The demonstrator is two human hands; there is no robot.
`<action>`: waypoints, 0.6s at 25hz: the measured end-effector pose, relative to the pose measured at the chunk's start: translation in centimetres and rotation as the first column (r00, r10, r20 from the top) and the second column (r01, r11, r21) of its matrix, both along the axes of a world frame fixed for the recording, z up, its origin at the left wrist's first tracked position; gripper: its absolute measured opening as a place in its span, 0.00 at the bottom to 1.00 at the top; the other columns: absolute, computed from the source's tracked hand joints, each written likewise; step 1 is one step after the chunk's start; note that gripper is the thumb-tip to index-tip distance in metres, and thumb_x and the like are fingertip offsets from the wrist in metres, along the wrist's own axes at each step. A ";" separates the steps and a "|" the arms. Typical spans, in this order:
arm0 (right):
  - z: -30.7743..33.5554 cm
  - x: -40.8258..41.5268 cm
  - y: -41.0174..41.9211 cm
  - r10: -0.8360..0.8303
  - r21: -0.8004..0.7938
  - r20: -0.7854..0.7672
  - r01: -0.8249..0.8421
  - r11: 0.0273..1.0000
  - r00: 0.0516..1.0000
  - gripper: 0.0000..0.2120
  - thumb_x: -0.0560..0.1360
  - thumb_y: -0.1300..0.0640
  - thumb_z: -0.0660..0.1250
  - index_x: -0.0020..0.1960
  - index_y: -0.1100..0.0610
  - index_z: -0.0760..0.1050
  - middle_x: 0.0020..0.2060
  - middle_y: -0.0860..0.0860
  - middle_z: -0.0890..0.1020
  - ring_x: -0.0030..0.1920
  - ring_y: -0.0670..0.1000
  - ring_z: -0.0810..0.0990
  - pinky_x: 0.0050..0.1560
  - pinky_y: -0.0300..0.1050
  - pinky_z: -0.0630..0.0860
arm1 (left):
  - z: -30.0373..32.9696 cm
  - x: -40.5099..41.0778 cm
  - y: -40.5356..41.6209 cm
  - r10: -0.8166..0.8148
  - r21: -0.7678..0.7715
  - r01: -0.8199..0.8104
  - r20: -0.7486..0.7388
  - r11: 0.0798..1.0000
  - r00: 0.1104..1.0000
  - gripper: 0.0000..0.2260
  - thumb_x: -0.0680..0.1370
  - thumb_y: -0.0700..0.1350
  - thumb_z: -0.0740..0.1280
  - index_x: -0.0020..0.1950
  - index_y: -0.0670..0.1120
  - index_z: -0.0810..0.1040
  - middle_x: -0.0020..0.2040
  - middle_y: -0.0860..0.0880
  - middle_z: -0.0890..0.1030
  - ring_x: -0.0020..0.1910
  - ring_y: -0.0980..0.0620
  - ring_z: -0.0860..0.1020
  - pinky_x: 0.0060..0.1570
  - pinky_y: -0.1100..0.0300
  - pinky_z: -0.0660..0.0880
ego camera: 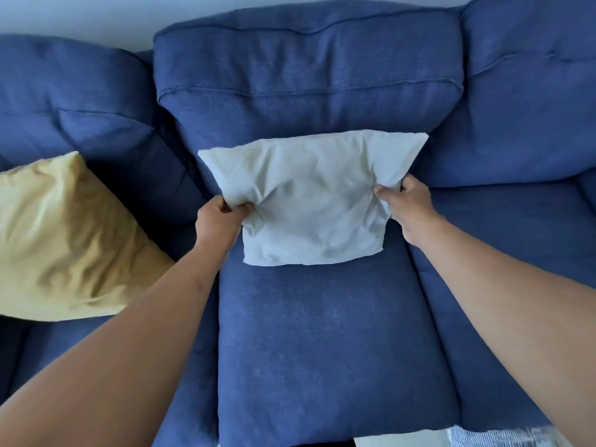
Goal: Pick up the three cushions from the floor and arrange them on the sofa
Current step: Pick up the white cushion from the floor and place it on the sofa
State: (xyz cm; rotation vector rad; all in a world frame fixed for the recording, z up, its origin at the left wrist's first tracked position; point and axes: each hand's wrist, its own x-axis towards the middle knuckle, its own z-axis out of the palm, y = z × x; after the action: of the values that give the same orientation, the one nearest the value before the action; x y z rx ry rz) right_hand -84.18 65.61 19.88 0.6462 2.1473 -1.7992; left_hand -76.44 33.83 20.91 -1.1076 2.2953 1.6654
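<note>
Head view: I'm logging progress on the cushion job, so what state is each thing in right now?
White cushion: propped against the middle backrest, gripped at both sides.
Yellow cushion: lying on the left seat, leaning on the backrest, untouched.
Sofa: right seat in view holds no cushion.
Left hand: fingers shut on the white cushion.
Right hand: fingers shut on the white cushion.
Third cushion: not in view.

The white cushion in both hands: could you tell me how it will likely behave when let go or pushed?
The white cushion looks soft and floppy: fabric bunches where the left hand and right hand pinch it. Probably light. It leans on the sofa backrest, so it may slump forward.
</note>
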 end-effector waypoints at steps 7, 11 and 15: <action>2.7 -4.6 0.6 -0.137 -0.036 -0.090 0.134 0.990 0.986 0.12 0.71 0.53 0.72 0.52 0.57 0.81 0.56 0.57 0.86 0.51 0.52 0.84 0.57 0.54 0.82 | 3.3 -4.2 -1.5 0.126 0.174 -0.093 -0.185 0.980 0.975 0.06 0.79 0.43 0.69 0.53 0.51 0.84 0.51 0.48 0.85 0.48 0.51 0.83 0.47 0.59 0.81; 3.4 -6.1 1.0 -0.069 0.068 -0.147 0.079 0.995 0.987 0.14 0.75 0.53 0.71 0.53 0.63 0.79 0.43 0.53 0.82 0.41 0.48 0.78 0.43 0.46 0.78 | 4.0 -5.9 -3.5 0.042 0.096 -0.022 -0.210 0.995 0.977 0.10 0.82 0.46 0.71 0.41 0.48 0.82 0.43 0.46 0.82 0.46 0.50 0.80 0.60 0.47 0.82; 3.1 -6.3 1.8 -0.136 0.097 -0.155 0.152 0.984 0.978 0.08 0.76 0.54 0.70 0.48 0.59 0.78 0.34 0.49 0.74 0.32 0.46 0.69 0.33 0.42 0.70 | 3.1 -6.0 -4.8 0.072 -0.005 -0.075 -0.233 0.997 0.970 0.11 0.78 0.51 0.72 0.42 0.44 0.81 0.44 0.42 0.79 0.45 0.47 0.78 0.60 0.39 0.82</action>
State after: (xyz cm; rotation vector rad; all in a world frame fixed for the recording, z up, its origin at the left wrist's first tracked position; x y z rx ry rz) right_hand -90.44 67.37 22.97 0.7322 2.3660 -1.8674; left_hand -82.47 29.05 24.05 -1.0636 2.4336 1.9032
